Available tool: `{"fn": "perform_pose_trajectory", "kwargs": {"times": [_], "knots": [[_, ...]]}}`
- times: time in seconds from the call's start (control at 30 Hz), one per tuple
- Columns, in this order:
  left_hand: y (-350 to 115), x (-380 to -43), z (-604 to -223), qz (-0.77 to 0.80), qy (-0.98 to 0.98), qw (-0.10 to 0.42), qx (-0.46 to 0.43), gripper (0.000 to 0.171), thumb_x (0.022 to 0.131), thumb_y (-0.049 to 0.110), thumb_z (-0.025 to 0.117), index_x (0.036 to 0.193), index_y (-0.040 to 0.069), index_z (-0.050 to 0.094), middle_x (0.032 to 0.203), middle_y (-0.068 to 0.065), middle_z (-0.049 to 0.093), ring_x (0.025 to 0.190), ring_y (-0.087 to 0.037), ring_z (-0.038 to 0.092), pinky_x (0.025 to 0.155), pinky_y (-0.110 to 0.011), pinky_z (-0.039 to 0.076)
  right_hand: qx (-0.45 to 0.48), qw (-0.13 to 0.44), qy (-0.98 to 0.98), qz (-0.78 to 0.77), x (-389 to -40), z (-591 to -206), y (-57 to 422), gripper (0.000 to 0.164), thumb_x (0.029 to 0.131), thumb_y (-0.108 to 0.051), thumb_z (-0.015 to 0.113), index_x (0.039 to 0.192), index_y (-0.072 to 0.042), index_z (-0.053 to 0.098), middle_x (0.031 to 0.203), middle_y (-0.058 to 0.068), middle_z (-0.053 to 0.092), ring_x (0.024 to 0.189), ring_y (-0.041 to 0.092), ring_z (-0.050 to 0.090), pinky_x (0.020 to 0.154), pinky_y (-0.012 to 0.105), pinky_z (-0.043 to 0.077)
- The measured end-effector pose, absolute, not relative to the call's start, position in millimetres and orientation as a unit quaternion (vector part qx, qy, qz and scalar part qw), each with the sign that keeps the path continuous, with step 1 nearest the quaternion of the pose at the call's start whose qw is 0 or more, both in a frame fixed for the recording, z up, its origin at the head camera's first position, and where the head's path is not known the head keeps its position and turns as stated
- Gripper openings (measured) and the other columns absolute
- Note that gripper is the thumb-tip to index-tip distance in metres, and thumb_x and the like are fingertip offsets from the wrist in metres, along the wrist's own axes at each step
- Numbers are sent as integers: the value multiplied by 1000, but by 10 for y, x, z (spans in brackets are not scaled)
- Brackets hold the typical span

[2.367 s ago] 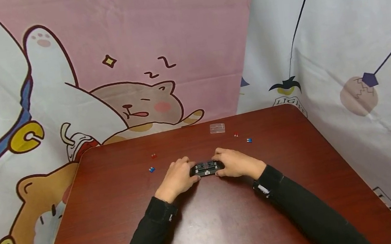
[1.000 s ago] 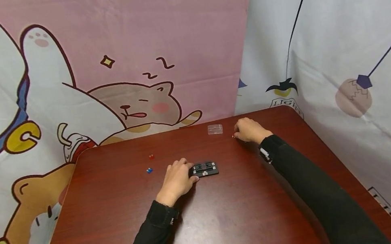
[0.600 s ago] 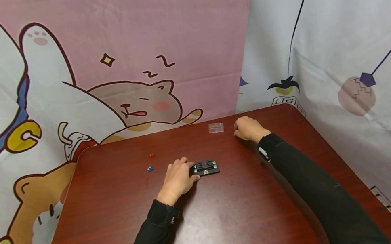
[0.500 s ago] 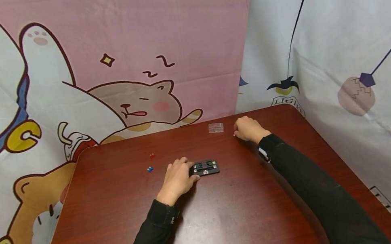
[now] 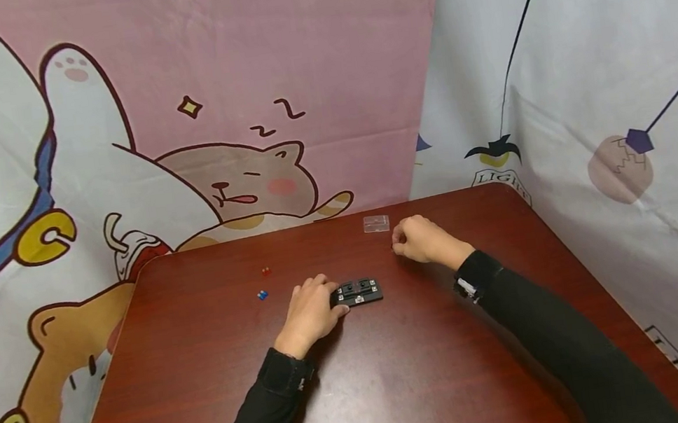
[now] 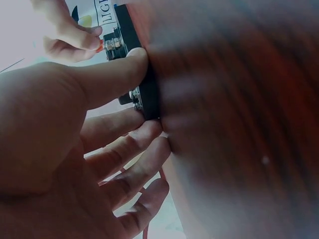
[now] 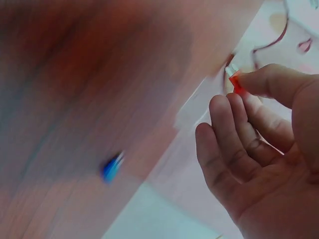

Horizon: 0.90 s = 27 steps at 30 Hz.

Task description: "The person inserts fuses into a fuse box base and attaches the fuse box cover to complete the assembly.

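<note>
My left hand (image 5: 309, 310) grips the left end of a black fuse block (image 5: 358, 292) lying on the table, thumb on the near edge and fingers at the end. Metal terminals (image 6: 115, 44) show on the block in the left wrist view. My right hand (image 5: 421, 240) is off to the right and beyond the block, above the table. Between its thumb and index finger it pinches a red blade fuse (image 7: 236, 83), whose metal prongs stick out past the fingertips. A blue blade fuse (image 7: 110, 169) lies on the table near that hand, hidden in the head view.
A clear plastic cover (image 5: 376, 224) lies near the table's back edge, just left of my right hand. To the left of the block lie a second red fuse (image 5: 266, 271) and a second blue fuse (image 5: 262, 295). Printed cloth (image 5: 350, 97) hangs behind the brown table (image 5: 222, 395).
My right hand let go of the fuse block, reached to the far right, took the red fuse, and has since moved slightly left and nearer with it. The left hand stayed on the block.
</note>
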<state>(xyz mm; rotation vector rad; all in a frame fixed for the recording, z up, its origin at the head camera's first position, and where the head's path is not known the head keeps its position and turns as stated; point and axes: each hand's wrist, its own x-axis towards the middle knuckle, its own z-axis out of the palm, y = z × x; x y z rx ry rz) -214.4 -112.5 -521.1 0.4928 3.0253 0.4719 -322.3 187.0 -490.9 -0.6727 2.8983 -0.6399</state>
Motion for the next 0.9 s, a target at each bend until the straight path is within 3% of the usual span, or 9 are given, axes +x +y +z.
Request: {"fn": "perform_pose_trajectory", "kwargs": {"times": [0.3, 0.9], "knots": [[-1129, -2151, -5186, 149, 976, 13, 156, 51, 97, 40, 87, 137, 11, 77, 128, -7, 72, 119, -31, 65, 97, -47, 49, -335, 16, 922, -194, -2833, -4837, 1422, 9, 105, -19, 76, 105, -15, 84, 104, 0, 73, 84, 12, 64, 75, 34, 55], [-1115, -2136, -5208, 143, 976, 8, 165, 50, 96, 40, 88, 136, 10, 78, 125, -7, 72, 116, -30, 66, 93, -45, 48, -352, 6, 927, -130, -2727, -4945, 1172, 10, 106, -25, 76, 107, -18, 84, 100, -2, 70, 83, 10, 63, 76, 33, 57]]}}
